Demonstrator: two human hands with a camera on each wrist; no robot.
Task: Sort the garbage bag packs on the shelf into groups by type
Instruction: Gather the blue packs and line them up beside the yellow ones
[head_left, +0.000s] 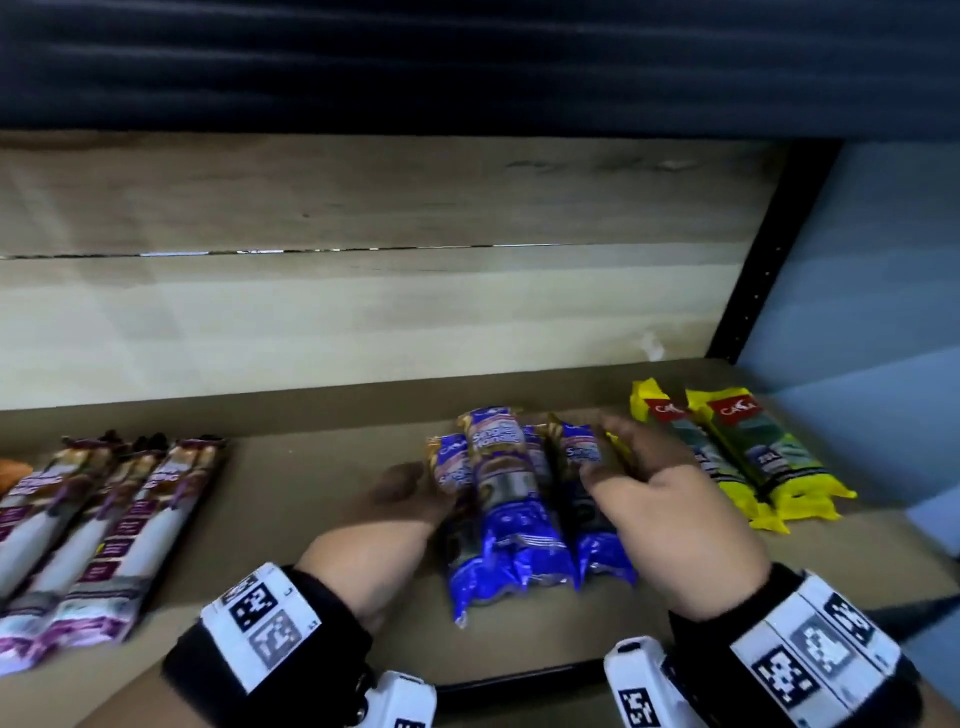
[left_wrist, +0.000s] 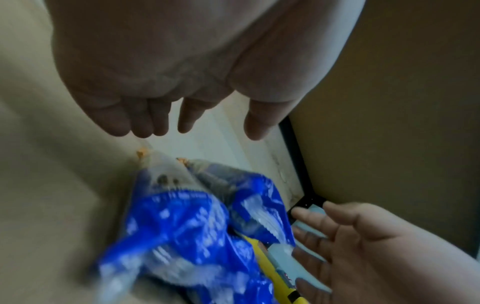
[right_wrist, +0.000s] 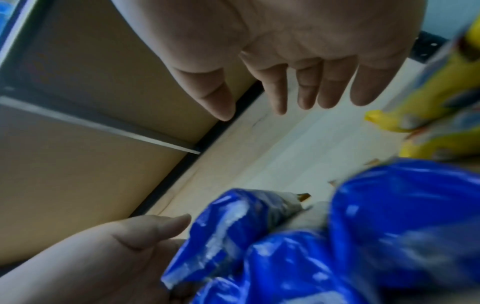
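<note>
Several blue garbage bag packs (head_left: 519, 509) lie bunched together mid-shelf, one resting on top of the others. My left hand (head_left: 415, 493) sits against the bundle's left side, fingers straight. My right hand (head_left: 623, 467) lies over the rightmost blue pack, fingers extended. In the left wrist view my left hand (left_wrist: 197, 127) hovers open over the blue packs (left_wrist: 187, 236), with the right hand (left_wrist: 337, 236) open beside them. The right wrist view shows my right hand (right_wrist: 272, 107) open above the blue packs (right_wrist: 363, 236). Neither hand grips a pack.
Two yellow packs (head_left: 737, 457) lie at the right near the black upright post (head_left: 753, 270). Three purple-and-white packs (head_left: 104, 530) lie at the left. Bare shelf board (head_left: 311, 509) separates the groups. A wooden back panel (head_left: 363, 322) closes the rear.
</note>
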